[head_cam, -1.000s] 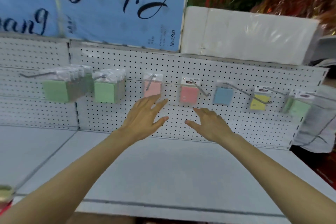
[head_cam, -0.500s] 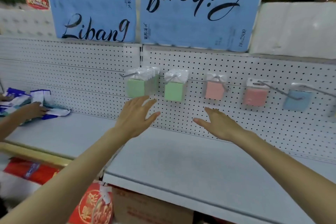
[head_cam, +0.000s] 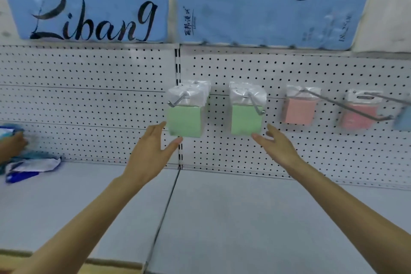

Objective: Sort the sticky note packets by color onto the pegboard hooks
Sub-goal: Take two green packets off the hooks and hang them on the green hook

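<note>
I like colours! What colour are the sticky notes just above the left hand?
Green: the sticky note packets above the left hand, clearest in the head view.

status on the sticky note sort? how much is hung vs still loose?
Done: in view, the green packets and hang on neighbouring hooks, then the pink packets and to their right; a blue one is cut off at the edge. In hand: nothing; the left hand and right hand are open, just below the green ones. Left: no loose packets visible on the shelf.
</note>
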Available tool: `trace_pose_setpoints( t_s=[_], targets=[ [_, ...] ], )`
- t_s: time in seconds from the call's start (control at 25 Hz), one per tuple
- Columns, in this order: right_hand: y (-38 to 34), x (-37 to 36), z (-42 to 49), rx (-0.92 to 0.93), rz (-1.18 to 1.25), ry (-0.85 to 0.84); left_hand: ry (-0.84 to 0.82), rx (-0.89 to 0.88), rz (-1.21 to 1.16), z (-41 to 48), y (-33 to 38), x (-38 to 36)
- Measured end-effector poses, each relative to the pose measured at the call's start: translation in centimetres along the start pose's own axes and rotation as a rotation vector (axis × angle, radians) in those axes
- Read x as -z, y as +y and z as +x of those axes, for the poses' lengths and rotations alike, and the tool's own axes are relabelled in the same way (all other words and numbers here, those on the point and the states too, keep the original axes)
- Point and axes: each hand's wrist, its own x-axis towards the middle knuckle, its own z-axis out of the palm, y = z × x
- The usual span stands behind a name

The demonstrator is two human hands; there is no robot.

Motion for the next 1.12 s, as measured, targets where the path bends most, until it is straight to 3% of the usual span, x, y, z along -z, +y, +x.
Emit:
trace_pose_setpoints(
  t_s=[0.16, 0.52, 0.76, 1.12],
  targets=[
    [0.1, -1.2, 0.2, 0.003, 0.152, 0.096, -0.021, 0.045, -0.323, 0.9, -0.1, -1.2],
    [-0.5, -2.2, -0.7, -0.05, 0.339, 0.207, 0.032, 0.239, -0.701, 1.0, 0.3, -2.6],
    [-0.9, -3.0, -1.7, -0.075, 0.502, 0.195, 0.012, 0.363, -0.866, 1.1, 0.6, -2.5],
    [-1.3, -3.9, -1.9, -0.156, 0.671, 0.204, -0.181, 0.293, -0.957, 1.9, 0.6, -2.0]
  ],
)
